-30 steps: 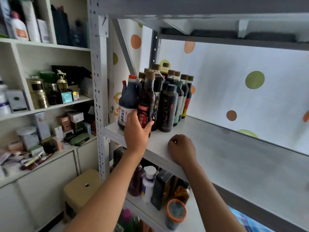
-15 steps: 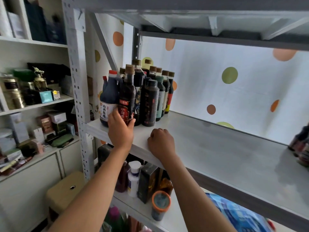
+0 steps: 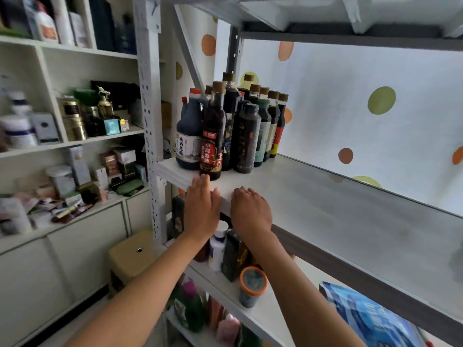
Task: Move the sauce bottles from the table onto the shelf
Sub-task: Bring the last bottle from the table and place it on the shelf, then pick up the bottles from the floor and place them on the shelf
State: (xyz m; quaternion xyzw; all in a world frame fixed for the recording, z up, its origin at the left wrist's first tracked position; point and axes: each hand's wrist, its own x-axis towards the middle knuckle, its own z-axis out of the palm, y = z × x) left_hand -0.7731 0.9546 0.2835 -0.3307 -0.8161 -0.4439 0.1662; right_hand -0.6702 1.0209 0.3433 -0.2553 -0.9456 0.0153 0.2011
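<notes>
Both hands (image 3: 226, 209) rest before clustered bottles (image 3: 230, 131) on shelf (image 3: 325, 201).

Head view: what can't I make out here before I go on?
- Table: not in frame, so the bottles left to move can't be counted.
- Back rows of the sauce bottles: hidden behind the front ones.
- Right hand fingertips: curled out of sight at the shelf edge.
- Lower shelf items under the left hand: blurred.

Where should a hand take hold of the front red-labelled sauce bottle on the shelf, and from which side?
Grip the red-labelled bottle around its labelled body from the open front, fingers wrapping its sides. It stands upright at the shelf edge, with other bottles close behind and beside it.
</notes>
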